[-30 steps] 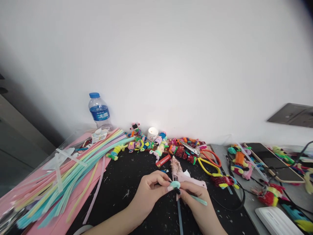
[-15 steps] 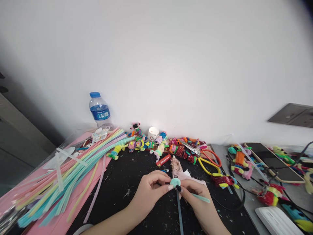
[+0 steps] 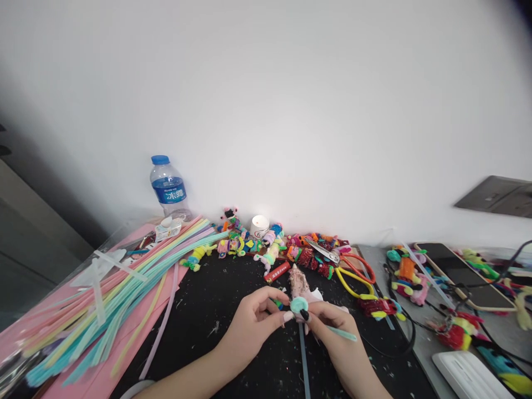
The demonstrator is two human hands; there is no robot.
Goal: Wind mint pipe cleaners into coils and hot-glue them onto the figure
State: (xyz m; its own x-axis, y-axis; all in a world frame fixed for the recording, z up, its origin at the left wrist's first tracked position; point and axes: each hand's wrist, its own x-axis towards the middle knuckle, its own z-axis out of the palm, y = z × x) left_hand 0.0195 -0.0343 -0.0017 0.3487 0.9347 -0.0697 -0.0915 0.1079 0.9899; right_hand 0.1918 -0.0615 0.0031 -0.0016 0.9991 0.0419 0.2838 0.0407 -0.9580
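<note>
A mint-green pipe cleaner is wound into a small flat coil (image 3: 299, 304) between my two hands. My left hand (image 3: 255, 321) has its thumb and index fingertips at the coil's left edge. Closed in a pinch, my right hand (image 3: 338, 332) grips the coil's lower right side, where a small black piece (image 3: 305, 315) shows. A straight mint tail (image 3: 343, 333) sticks out past the right fingers. Just behind the coil lies a glue gun (image 3: 298, 281) with a stained nozzle end, partly hidden by the right hand. A translucent glue stick (image 3: 305, 360) runs toward me below.
Loose pipe cleaners (image 3: 137, 288) lie on pink sheets at left, near a water bottle (image 3: 168, 188). Scissors (image 3: 353, 271), a red tube (image 3: 277, 272) and several fuzzy figures (image 3: 235, 244) line the back of the black mat (image 3: 199, 338). A phone (image 3: 465, 274) rests at right.
The coil has tilted so that more of its round face shows. My left fingertips have parted slightly and shifted a little left. My right hand stays nearly in place.
</note>
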